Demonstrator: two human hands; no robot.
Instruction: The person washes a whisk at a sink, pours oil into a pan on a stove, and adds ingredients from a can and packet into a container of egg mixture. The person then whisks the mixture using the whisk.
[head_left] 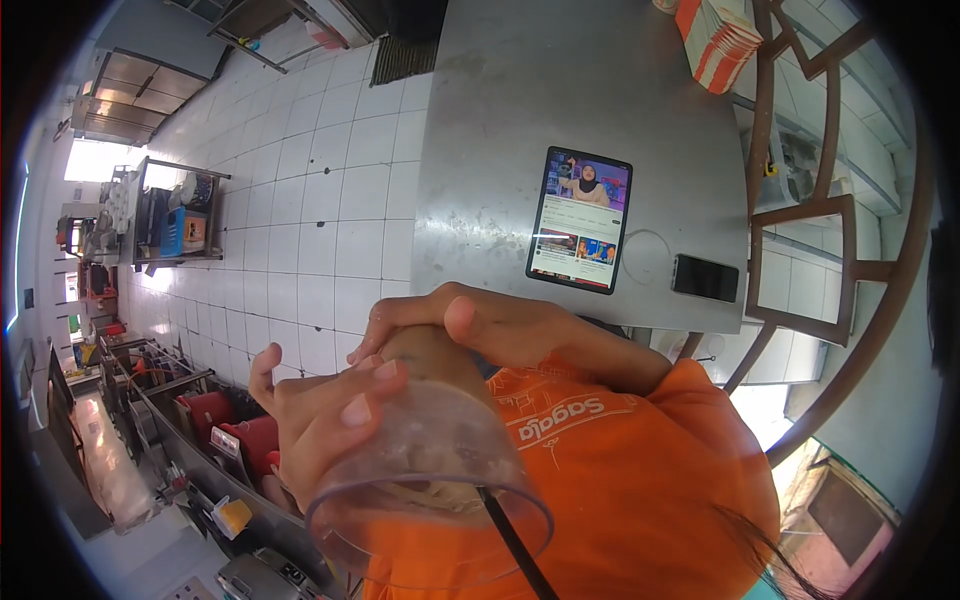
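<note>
A clear plastic cup (430, 440) tilts close to the camera, its wide rim towards me. Brownish drink shows in its lower part, and a black straw (513, 545) sticks out over the rim. My left hand (325, 425) is closed against the cup's left side, with one finger sticking up away from it. Wrapped around the far, lower end is my right hand (500, 325), its thumb raised. Parts of both hands' fingers are hidden by the cup and by each other. Behind the cup is my orange shirt (640, 470).
On the metal table (480, 130) lie a lit tablet (580, 220), a dark phone (705, 278) and orange-and-white striped paper packs (718, 45). A brown metal frame (850, 250) stands at the right. White floor tiles (320, 170) and red containers (245, 445) are at the left.
</note>
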